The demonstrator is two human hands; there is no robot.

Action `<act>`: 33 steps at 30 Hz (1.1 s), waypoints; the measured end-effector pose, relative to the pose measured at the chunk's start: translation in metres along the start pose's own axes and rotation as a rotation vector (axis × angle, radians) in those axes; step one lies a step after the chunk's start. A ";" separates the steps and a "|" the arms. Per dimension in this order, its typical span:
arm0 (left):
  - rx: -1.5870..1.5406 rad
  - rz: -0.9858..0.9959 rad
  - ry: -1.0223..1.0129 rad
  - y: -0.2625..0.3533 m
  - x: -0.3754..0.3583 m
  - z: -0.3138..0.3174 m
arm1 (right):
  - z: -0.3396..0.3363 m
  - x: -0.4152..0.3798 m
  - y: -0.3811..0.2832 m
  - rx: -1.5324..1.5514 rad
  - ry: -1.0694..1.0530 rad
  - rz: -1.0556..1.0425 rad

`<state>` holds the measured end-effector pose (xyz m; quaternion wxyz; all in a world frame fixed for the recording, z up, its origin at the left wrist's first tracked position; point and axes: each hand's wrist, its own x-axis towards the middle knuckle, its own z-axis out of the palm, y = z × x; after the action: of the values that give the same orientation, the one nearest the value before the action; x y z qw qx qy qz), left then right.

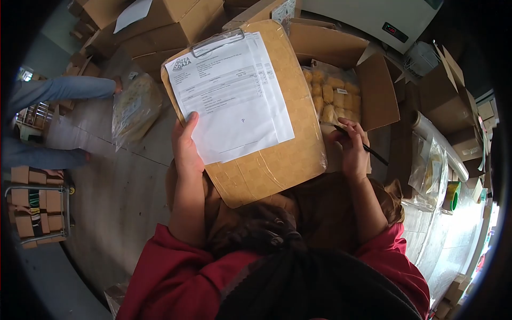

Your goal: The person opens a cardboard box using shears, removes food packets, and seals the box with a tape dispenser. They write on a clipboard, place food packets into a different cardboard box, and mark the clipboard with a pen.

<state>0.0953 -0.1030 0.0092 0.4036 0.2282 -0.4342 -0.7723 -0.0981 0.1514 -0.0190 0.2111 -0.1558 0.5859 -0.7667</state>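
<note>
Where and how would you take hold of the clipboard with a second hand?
By its bare right edge, I'd say, coming from the person's right, thumb on top and fingers underneath. The clipboard is flat and thin, and the papers leave that margin uncovered. The left hand already holds the opposite edge; the right hand would probably need to free itself of the pen.

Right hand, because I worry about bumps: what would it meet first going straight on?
The right hand would likely meet the bagged yellow food in the open cardboard box; depth is unclear.
</note>
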 end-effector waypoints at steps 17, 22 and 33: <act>-0.316 -0.083 0.310 0.034 0.017 -0.024 | 0.012 0.036 -0.053 -0.486 -0.264 0.112; -0.481 -0.005 0.359 0.038 0.034 -0.049 | 0.027 0.131 -0.082 -0.909 -0.436 0.185; -0.068 0.278 0.317 0.030 0.039 -0.039 | 0.052 0.267 0.016 -1.239 -0.484 -0.056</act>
<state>0.1138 -0.1629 0.0148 0.5769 0.2710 -0.3663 -0.6779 -0.3006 -0.0309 -0.0231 0.1881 -0.4310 0.8501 -0.2370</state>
